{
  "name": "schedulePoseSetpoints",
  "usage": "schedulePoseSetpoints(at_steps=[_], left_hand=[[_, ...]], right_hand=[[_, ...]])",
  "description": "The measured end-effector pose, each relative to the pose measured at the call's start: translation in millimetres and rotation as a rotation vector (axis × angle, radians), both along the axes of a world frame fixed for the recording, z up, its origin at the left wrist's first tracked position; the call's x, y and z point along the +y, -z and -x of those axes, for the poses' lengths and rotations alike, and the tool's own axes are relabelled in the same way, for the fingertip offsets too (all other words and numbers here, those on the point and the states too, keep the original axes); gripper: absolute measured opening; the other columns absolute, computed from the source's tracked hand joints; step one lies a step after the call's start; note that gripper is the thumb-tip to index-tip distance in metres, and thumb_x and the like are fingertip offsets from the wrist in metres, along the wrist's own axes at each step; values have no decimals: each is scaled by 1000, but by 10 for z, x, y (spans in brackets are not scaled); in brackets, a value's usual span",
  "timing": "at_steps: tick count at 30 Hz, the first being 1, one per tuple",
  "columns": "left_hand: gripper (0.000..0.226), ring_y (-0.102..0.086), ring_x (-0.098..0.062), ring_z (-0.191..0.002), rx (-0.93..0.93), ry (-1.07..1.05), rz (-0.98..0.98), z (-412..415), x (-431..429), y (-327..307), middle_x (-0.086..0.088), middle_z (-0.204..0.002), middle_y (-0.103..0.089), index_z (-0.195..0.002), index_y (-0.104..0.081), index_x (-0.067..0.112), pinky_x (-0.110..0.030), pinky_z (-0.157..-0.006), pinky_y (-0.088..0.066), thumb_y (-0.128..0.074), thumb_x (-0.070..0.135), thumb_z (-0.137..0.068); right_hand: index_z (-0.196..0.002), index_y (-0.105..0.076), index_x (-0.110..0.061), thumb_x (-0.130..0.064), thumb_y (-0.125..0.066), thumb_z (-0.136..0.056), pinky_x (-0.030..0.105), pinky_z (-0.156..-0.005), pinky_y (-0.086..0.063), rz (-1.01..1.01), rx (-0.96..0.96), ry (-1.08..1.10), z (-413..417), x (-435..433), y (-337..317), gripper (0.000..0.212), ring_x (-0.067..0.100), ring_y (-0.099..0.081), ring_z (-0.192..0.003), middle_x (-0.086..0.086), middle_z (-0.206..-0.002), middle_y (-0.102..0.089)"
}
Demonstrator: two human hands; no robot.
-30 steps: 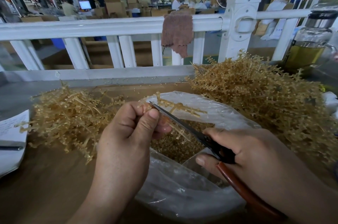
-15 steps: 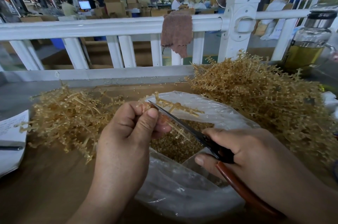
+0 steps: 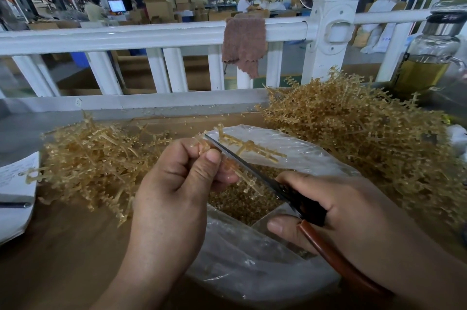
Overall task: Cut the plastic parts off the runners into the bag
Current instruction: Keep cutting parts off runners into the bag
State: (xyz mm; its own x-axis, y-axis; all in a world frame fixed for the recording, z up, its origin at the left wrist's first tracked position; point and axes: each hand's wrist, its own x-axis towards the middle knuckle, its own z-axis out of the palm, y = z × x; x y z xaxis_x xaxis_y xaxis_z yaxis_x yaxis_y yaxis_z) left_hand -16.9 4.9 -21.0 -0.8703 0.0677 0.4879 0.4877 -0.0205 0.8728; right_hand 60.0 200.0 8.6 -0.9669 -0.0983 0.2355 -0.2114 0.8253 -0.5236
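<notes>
My left hand [image 3: 174, 183] pinches a tan plastic runner [image 3: 249, 146] between thumb and fingers, holding it over the open clear plastic bag [image 3: 252, 264]. The bag holds a heap of small tan cut parts [image 3: 242, 202]. My right hand [image 3: 348, 213] grips scissors [image 3: 285, 188] with a red-brown handle; the dark blades point up and left and lie against the runner beside my left thumb. Whether the blades are closed on the plastic is unclear.
A large pile of tan runners [image 3: 358, 132] lies at the right, a flatter pile of runners [image 3: 101, 155] at the left. A paper pad with a pen [image 3: 15, 196] sits at the far left. A white railing [image 3: 156, 36] with a brown cloth [image 3: 243, 44] stands behind; a glass jar [image 3: 427, 62] stands far right.
The scissors tip and the runner have shifted only slightly between the frames. Both hands stay over the bag.
</notes>
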Motion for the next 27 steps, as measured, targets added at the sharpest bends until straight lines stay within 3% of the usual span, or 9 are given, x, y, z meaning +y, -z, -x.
schedulePoseSetpoints(at_steps=[6,11,21,27], left_hand=[[15,-75,-17,-74,22,19,3,-7,9,-5,-2,-80,-75,-80,-64,35,-23,-70,-59,-61,34,-95],[16,-74,-17,-74,47,28,25,-3,24,9,-1,-79,-75,-81,-65,36,-22,-69,-59,-59,29,-95],[18,-74,-14,-74,66,9,56,-11,26,25,2,-79,-75,-81,-65,38,-20,-68,-58,-59,29,-96],[17,-75,-16,-73,47,23,7,-14,39,26,0,-79,-76,-81,-66,38,-23,-68,-59,-60,30,-94]], right_hand=[[-117,-44,-49,-86,-44,-68,12,-62,-44,12,-22,-11,12,13,-1,62,-3,-59,-70,-23,-86,-61],[-117,-36,-57,-89,-40,-65,20,-74,-48,20,-24,-6,14,28,21,61,-4,-63,-79,-19,-92,-65],[-112,-52,-36,-82,-41,-70,24,-63,-48,-27,30,25,3,21,21,64,0,-60,-68,-17,-81,-62],[-114,-48,-42,-80,-45,-70,16,-61,-47,-8,54,18,1,-5,19,58,-4,-60,-67,-22,-84,-61]])
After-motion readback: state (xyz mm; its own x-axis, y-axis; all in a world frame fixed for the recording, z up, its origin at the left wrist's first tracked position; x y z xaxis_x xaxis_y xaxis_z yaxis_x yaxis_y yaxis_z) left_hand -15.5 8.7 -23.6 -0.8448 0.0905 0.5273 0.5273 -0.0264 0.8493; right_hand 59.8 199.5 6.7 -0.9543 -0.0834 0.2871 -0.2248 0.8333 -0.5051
